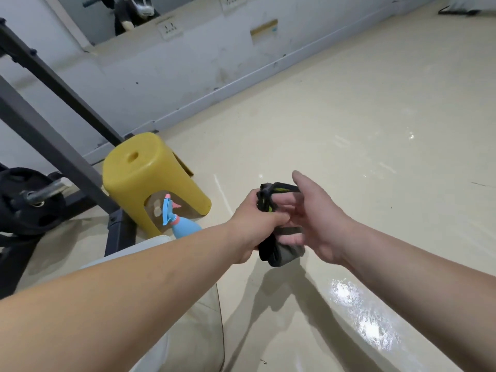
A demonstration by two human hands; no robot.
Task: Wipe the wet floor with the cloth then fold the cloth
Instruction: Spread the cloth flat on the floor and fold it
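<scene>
- Spray bottle (182, 224): blue body, pink and blue trigger head, upright on the floor (349, 124) just in front of the stool; its contents cannot be told.
- Stool (145, 173): yellow plastic with a hole in the seat, standing near the wall at the left.
- Metal frame (53, 140): dark bars slanting across the left side, with black weight plates (26, 205) on a steel bar beside it.
- Wet patches (359, 315): glossy, reflecting light, on the floor under the right forearm and further off to the right.
- Cloth (279, 251): dark grey with yellow-green trim, bunched, held in the air above the floor between both hands.
- Left hand (255, 226): grip clamped round the bunched cloth, fingers curled.
- Right hand (319, 218): grip apart, thumb lifted clear, fingers laid fairly straight against the cloth, with folds crossing them.
</scene>
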